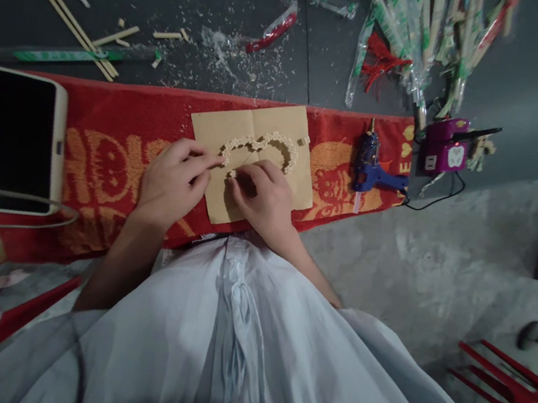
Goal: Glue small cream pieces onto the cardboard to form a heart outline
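A partial heart outline (pixel 290 152) made of small cut wooden stick pieces rests on a creased sheet of tan paper (pixel 301 189). The outline curves over the top and down both sides. My left hand (pixel 176 177) is left of it, index finger stretched out and touching the outline's left end. Between the thumb and fingers of my right hand (pixel 266 196), a small wooden stick piece (pixel 232 174) is pinched just above the paper, close to that end. My right hand hides the lower part of the sheet. Another loose wooden piece (pixel 303 141) lies near the paper's right edge.
Under the paper is a red towel (pixel 110 112). A blue glue gun (pixel 368 166) lies to the right, beside a purple power socket (pixel 442 150). At left is a phone (pixel 12 140). Wooden chopsticks (pixel 73 24), shavings and wrapped chopsticks (pixel 400 32) cover the dark table.
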`<state>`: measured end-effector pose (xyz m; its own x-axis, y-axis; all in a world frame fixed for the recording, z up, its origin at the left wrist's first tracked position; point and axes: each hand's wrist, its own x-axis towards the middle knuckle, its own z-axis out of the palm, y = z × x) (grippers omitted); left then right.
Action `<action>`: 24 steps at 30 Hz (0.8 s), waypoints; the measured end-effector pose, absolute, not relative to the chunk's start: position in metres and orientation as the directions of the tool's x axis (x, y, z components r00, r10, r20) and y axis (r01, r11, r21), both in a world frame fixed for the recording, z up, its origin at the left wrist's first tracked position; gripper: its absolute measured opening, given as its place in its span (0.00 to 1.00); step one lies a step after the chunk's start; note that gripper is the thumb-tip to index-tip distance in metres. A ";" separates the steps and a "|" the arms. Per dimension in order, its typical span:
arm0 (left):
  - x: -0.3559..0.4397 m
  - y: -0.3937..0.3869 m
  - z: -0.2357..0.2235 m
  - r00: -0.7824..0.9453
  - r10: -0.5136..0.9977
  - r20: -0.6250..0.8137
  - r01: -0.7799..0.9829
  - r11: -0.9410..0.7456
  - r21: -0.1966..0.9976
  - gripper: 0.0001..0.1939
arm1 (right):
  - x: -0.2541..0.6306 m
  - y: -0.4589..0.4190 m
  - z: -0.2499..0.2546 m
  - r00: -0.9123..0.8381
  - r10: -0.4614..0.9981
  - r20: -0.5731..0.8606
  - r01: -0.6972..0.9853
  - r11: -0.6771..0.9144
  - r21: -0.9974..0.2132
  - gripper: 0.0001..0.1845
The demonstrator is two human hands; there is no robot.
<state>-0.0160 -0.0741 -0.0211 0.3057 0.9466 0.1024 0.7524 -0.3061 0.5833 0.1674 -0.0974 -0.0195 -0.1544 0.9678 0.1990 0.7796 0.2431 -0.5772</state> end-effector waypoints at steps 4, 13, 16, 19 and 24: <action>-0.016 -0.074 -0.021 0.300 0.949 0.099 0.756 -0.300 0.581 0.17 | 0.167 -0.098 -0.020 -0.154 0.958 0.240 0.775 0.268 -0.572 0.10; -0.015 -0.075 -0.022 0.303 0.946 0.120 0.754 -0.314 0.577 0.17 | 0.167 -0.099 -0.021 -0.162 0.952 0.259 0.759 0.288 -0.585 0.11; -0.015 -0.075 -0.021 0.294 0.949 0.116 0.749 -0.304 0.589 0.17 | 0.167 -0.100 -0.020 -0.169 0.950 0.261 0.757 0.295 -0.583 0.11; -0.015 -0.075 -0.020 0.290 0.949 0.119 0.750 -0.303 0.588 0.17 | 0.167 -0.100 -0.020 -0.172 0.958 0.228 0.756 0.277 -0.593 0.12; -0.015 -0.075 -0.019 0.292 0.950 0.111 0.757 -0.300 0.581 0.17 | 0.168 -0.101 -0.021 -0.168 0.968 0.187 0.749 0.249 -0.614 0.12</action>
